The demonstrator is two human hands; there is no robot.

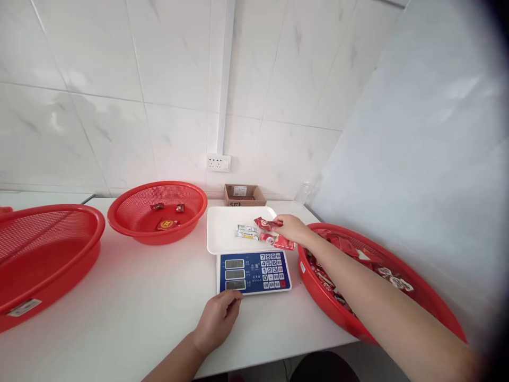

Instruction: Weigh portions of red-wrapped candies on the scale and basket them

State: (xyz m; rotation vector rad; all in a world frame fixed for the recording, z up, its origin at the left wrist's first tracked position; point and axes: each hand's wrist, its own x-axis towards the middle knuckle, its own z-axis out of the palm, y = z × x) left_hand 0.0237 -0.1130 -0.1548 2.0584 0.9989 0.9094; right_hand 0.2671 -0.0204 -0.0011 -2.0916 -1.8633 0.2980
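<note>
A digital weighing scale with a blue keypad panel stands on the white table, its white tray behind the panel. My right hand reaches over the tray's right side, its fingers pinched on a red candy packet. Below that, more red packets lie at the tray's right edge, beside a silver-white packet. My left hand rests at the scale's front left corner, fingers curled together; whether anything is in them is hidden. Under my right forearm sits a red basket holding many wrapped pieces.
A second red basket with a few packets stands behind on the left, and a larger red basket is at the far left. A small cardboard box sits against the tiled wall, below a socket. A pale sheet bounds the right side.
</note>
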